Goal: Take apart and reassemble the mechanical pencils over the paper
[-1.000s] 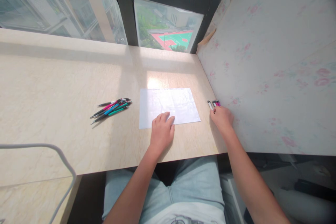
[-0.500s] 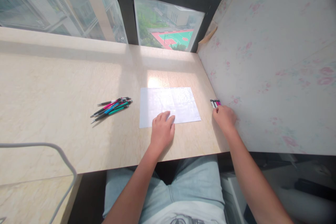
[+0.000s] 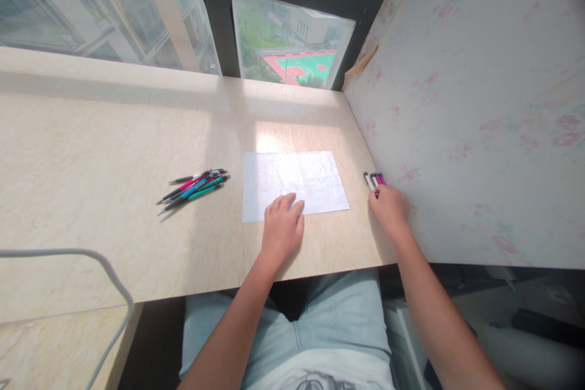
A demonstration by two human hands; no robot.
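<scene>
My left hand (image 3: 283, 225) lies on the near edge of a white sheet of paper (image 3: 297, 177), fingers stretched out with the thumb apart, holding nothing. At the right, beside the wall, my right hand (image 3: 390, 207) is closed on a white pen (image 3: 368, 180) whose dark-tipped end sticks out beyond the fingers. Just right of that pen, a row of white and magenta pens (image 3: 378, 178) lies partly hidden by the hand. To the left of the paper is a loose pile of pens (image 3: 194, 189) in black, pink, blue, green and white.
A grey cable (image 3: 103, 262) loops over the table's left front. The flowered wall (image 3: 479, 134) bounds the tabletop (image 3: 114, 152) on the right. Behind it stands a dark window frame (image 3: 223, 24). The table's front edge runs above my lap.
The white pen at my right hand has shifted slightly left, tilting away from the others in the row. My left hand has stayed in place on the paper.
</scene>
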